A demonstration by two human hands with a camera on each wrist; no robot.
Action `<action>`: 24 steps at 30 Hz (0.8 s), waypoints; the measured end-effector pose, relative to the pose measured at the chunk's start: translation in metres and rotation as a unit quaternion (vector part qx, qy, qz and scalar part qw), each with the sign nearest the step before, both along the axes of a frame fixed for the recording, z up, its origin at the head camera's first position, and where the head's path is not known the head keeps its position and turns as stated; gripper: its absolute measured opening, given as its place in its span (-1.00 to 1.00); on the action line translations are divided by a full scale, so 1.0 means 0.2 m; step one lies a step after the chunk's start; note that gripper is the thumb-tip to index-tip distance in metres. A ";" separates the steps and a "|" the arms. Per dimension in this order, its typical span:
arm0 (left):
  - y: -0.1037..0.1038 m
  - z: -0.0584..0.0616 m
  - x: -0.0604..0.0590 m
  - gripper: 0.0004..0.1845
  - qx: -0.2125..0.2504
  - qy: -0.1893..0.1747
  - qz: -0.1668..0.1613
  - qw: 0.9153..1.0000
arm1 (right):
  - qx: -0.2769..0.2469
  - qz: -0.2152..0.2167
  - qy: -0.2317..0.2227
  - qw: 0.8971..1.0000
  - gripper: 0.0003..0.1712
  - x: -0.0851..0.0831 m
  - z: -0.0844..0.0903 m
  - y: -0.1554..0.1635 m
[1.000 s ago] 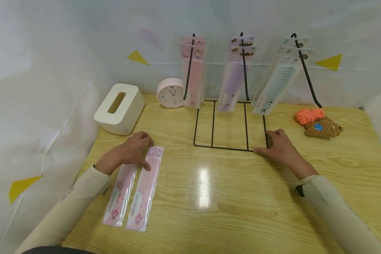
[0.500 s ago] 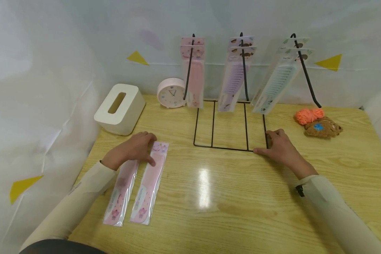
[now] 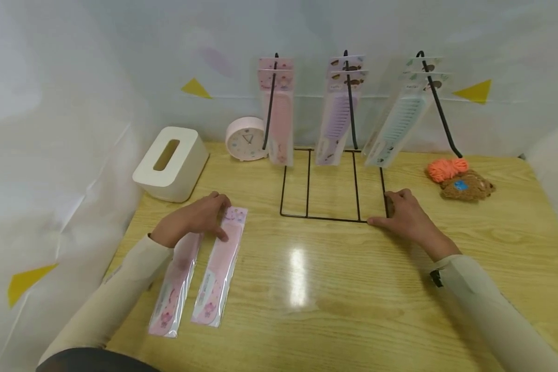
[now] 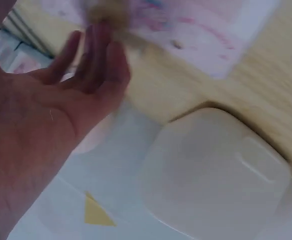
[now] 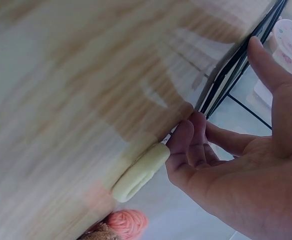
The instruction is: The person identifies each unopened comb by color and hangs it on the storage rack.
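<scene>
Since a second ago, my left hand (image 3: 192, 219) has slid the right-hand pink comb pack (image 3: 220, 267) toward 1 o'clock; flat fingers rest on its top end. Only the right wrist view shows my right hand (image 3: 406, 219), fingers curled, touching the wire rack (image 3: 327, 218) base at its 5 o'clock corner.

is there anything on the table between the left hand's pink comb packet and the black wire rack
Nothing visible: only bare wooden table lies between the pink packaged comb under the left hand and the black wire rack.
</scene>
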State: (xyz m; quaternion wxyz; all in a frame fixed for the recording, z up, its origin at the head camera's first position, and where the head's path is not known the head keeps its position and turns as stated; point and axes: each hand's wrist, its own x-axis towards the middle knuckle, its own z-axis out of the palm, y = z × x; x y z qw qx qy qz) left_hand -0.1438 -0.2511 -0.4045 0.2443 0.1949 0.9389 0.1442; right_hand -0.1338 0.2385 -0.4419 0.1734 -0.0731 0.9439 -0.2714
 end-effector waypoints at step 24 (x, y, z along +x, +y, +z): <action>0.16 0.03 0.13 0.02 -0.006 -0.082 0.176 0.981 | 0.006 0.000 0.002 1.000 0.22 0.00 0.00 -0.01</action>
